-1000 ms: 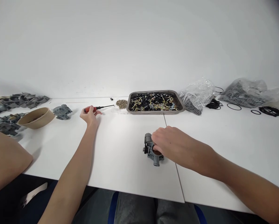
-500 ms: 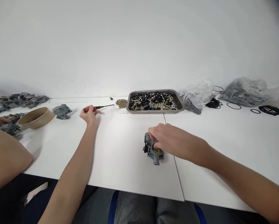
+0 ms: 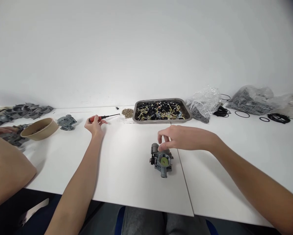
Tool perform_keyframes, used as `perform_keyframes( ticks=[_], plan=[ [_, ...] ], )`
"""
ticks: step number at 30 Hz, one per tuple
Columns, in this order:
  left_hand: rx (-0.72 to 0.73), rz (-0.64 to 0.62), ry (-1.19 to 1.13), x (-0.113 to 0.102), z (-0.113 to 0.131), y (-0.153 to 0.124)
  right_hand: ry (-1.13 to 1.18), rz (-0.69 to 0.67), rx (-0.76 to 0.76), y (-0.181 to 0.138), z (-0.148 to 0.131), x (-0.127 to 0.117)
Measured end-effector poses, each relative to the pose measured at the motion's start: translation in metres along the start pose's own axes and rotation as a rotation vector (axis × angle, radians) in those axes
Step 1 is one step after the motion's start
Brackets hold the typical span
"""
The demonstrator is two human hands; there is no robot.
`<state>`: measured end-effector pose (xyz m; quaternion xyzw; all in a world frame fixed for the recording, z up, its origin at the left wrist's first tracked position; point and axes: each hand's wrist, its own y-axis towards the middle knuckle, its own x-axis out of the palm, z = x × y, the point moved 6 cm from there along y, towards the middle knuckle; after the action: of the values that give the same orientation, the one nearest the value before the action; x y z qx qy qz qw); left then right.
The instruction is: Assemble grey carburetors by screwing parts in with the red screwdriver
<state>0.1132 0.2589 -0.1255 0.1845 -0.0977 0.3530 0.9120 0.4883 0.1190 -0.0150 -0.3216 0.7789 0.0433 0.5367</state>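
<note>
My left hand [image 3: 94, 124] is closed around the red handle of a screwdriver [image 3: 107, 116], whose dark shaft points right. The screwdriver's tip is just left of a pile of small brass-coloured screws [image 3: 127, 113]. Whether anything sits on the tip is too small to tell. On the table in front of me stands a grey metal carburetor [image 3: 163, 167] with a yellowish disc inside its round opening. My right hand [image 3: 177, 137] is over its back edge, fingers curved and apart, with nothing visible in them. I cannot tell if the fingertips touch the carburetor.
Behind the carburetor lies a metal tray [image 3: 162, 121] of mixed screws and black parts. Bags of small grey parts [image 3: 250, 99] and black rubber rings [image 3: 278, 118] are on the right. A beige bowl [image 3: 40, 132], another carburetor [image 3: 67, 122] and a co-worker's arm [image 3: 9, 166] are on the left.
My right hand has lifted its fingers out of the carburetor's opening and moved back, uncovering the yellowish disc. My left hand still holds the screwdriver beside the screws. The view has tilted slightly up.
</note>
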Motion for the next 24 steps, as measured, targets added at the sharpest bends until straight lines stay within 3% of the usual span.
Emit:
perform_keyframes(
  ticks=[3,6,11,15,20,24],
  plan=[
    [-0.001,0.006,-0.018,0.002,0.008,-0.002,0.071,0.064,-0.007,-0.003,0.013,-0.002],
    [0.004,-0.008,-0.051,0.010,0.020,-0.006,0.161,0.141,0.045,-0.003,0.038,0.011],
    [0.025,-0.125,-0.123,0.038,0.051,-0.028,0.499,0.426,0.075,0.002,0.086,0.039],
    [0.001,-0.295,-0.157,0.069,0.069,-0.068,0.687,0.651,0.033,0.006,0.107,0.044],
    [-0.097,-0.590,-0.188,0.106,0.070,-0.134,0.739,0.726,0.016,0.009,0.113,0.047],
    [-0.181,-0.740,-0.174,0.118,0.061,-0.168,0.736,0.744,-0.049,0.009,0.108,0.050]
  ],
)
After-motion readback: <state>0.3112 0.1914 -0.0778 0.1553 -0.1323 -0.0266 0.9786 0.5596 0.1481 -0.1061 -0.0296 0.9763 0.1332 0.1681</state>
